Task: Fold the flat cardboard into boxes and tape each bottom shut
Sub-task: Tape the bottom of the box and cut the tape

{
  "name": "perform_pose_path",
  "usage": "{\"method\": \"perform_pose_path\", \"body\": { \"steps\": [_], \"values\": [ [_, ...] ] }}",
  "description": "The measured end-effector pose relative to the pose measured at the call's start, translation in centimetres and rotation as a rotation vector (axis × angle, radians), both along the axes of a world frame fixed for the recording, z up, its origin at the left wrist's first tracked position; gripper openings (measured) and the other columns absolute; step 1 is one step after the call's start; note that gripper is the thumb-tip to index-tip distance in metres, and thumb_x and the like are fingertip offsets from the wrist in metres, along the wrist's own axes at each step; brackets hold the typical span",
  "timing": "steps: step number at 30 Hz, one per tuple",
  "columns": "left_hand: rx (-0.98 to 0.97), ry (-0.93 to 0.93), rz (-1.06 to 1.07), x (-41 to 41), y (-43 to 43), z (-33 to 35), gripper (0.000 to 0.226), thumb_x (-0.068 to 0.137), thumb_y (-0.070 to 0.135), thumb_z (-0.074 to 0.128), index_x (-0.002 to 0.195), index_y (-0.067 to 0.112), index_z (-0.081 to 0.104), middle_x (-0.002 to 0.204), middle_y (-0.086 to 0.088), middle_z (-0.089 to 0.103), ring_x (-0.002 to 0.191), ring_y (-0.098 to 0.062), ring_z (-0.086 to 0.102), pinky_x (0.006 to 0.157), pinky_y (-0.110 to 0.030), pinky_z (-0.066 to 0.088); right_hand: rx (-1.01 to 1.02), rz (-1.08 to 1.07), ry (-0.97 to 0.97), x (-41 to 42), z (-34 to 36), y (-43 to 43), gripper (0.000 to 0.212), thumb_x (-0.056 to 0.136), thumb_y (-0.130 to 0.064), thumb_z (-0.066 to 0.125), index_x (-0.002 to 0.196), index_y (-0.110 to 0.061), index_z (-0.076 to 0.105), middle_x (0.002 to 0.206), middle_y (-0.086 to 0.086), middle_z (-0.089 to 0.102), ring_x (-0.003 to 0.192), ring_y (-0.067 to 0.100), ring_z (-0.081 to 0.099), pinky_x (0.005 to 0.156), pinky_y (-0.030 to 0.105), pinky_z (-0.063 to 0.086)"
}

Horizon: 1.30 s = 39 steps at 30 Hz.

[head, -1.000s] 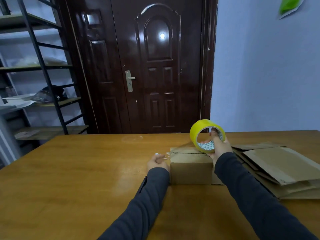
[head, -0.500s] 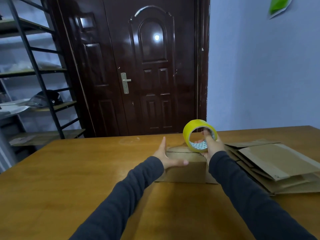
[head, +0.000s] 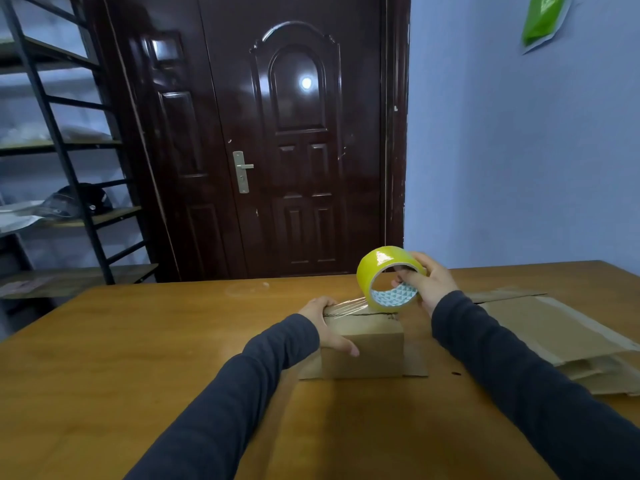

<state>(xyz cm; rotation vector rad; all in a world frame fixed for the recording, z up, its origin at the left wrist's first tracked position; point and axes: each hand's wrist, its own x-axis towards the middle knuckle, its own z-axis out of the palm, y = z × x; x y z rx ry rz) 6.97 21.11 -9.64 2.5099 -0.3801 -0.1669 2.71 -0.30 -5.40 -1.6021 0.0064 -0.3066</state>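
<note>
A small folded cardboard box [head: 374,351] stands on the wooden table [head: 138,358], its flaps spread flat beneath it. My left hand [head: 327,323] clasps the box's left edge, fingers over the far top corner and thumb on the near face. My right hand [head: 427,280] holds a yellow tape roll [head: 384,277] upright at the box's right top edge, fingers through its core. A clear strip of tape [head: 346,308] stretches from the roll across the box top to my left hand.
A stack of flat cardboard [head: 561,337] lies on the table to the right of the box. Beyond the table stand a dark door [head: 294,133] and a black metal shelf rack [head: 62,161] at the left. A blue wall is on the right.
My left hand went from pinching the tape end beside the box to an open reach, then clasped the box's left edge. The tape strip now lies stretched across the top.
</note>
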Motion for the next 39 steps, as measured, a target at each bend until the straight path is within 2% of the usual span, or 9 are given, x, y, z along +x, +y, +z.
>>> {"method": "perform_pose_path", "body": {
  "steps": [6, 10, 13, 17, 20, 23, 28, 33, 39],
  "values": [
    [-0.001, 0.004, -0.005, 0.0, -0.1, -0.2, 0.102, 0.046, 0.047, 0.090, 0.132, 0.023, 0.041, 0.126, 0.004, 0.048, 0.111, -0.015, 0.051, 0.097, -0.035, 0.048, -0.205, -0.072, -0.056, 0.3, -0.1, -0.8, 0.025, 0.092, -0.001, 0.053, 0.096, -0.024, 0.061, 0.098, 0.013, 0.063, 0.091, 0.031, 0.063, 0.080, 0.039, 0.055],
    [0.015, 0.008, -0.011, -0.2, -0.2, 0.1, 0.101, 0.049, 0.048, 0.089, 0.134, 0.022, 0.040, 0.128, 0.004, 0.045, 0.113, -0.016, 0.049, 0.098, -0.036, 0.047, -0.391, -0.132, -0.064, 0.2, -0.3, -3.4, 0.027, 0.090, 0.001, 0.053, 0.094, -0.025, 0.060, 0.083, 0.008, 0.062, 0.085, 0.034, 0.060, 0.079, 0.041, 0.050],
    [0.031, 0.011, -0.009, -0.2, -0.3, 0.2, 0.101, 0.048, 0.049, 0.089, 0.133, 0.022, 0.041, 0.125, 0.003, 0.046, 0.110, -0.016, 0.050, 0.097, -0.037, 0.048, -0.537, -0.173, -0.049, -0.1, -0.6, -4.9, 0.028, 0.090, 0.000, 0.052, 0.095, -0.027, 0.059, 0.083, 0.011, 0.064, 0.084, 0.034, 0.062, 0.077, 0.040, 0.049],
    [0.026, 0.004, -0.004, -0.2, -0.2, 0.0, 0.100, 0.049, 0.048, 0.089, 0.133, 0.021, 0.041, 0.125, 0.004, 0.046, 0.109, -0.015, 0.050, 0.096, -0.035, 0.048, -0.714, -0.193, -0.028, -0.3, -0.9, -4.9, 0.027, 0.096, -0.003, 0.045, 0.112, -0.022, 0.054, 0.093, 0.010, 0.062, 0.081, 0.026, 0.057, 0.058, 0.023, 0.041],
    [0.037, 0.011, -0.004, 0.0, -0.2, 0.0, 0.101, 0.048, 0.050, 0.088, 0.133, 0.022, 0.040, 0.123, 0.004, 0.047, 0.109, -0.016, 0.050, 0.096, -0.036, 0.048, -0.860, -0.192, -0.013, -0.9, -0.8, -5.1, 0.031, 0.095, -0.003, 0.043, 0.121, -0.019, 0.048, 0.093, 0.009, 0.056, 0.079, 0.023, 0.052, 0.056, 0.020, 0.036],
    [0.044, 0.004, -0.009, 0.0, -0.4, 0.0, 0.100, 0.047, 0.050, 0.088, 0.130, 0.022, 0.042, 0.121, 0.004, 0.048, 0.106, -0.015, 0.051, 0.094, -0.036, 0.050, -0.905, -0.210, -0.010, -1.3, -0.5, -5.7, 0.032, 0.094, -0.001, 0.044, 0.120, -0.019, 0.048, 0.094, 0.011, 0.059, 0.082, 0.027, 0.055, 0.063, 0.025, 0.038],
    [0.054, -0.010, -0.015, 0.0, -0.4, 0.0, 0.098, 0.049, 0.049, 0.089, 0.130, 0.021, 0.042, 0.118, 0.005, 0.047, 0.104, -0.014, 0.051, 0.093, -0.032, 0.049, -0.933, -0.209, -0.015, -1.5, -0.8, -5.3, 0.029, 0.095, -0.002, 0.044, 0.120, -0.015, 0.049, 0.093, 0.008, 0.054, 0.081, 0.022, 0.051, 0.069, 0.025, 0.037],
    [0.091, -0.018, -0.011, 0.2, -0.5, 0.1, 0.100, 0.046, 0.052, 0.088, 0.130, 0.022, 0.041, 0.118, 0.004, 0.050, 0.105, -0.015, 0.053, 0.094, -0.033, 0.050, -0.958, -0.207, 0.004, -1.7, -1.9, -5.6, 0.032, 0.093, 0.001, 0.043, 0.122, -0.012, 0.048, 0.093, 0.007, 0.053, 0.081, 0.022, 0.051, 0.069, 0.027, 0.039],
    [0.116, -0.012, -0.027, 0.2, -0.5, 0.2, 0.100, 0.044, 0.053, 0.088, 0.128, 0.023, 0.042, 0.118, 0.005, 0.051, 0.103, -0.014, 0.053, 0.092, -0.031, 0.049, -0.972, -0.258, -0.134, -1.5, -1.0, -6.7, 0.039, 0.088, 0.006, 0.045, 0.121, -0.014, 0.052, 0.093, 0.009, 0.055, 0.083, 0.026, 0.052, 0.074, 0.027, 0.035]
  ]
}}
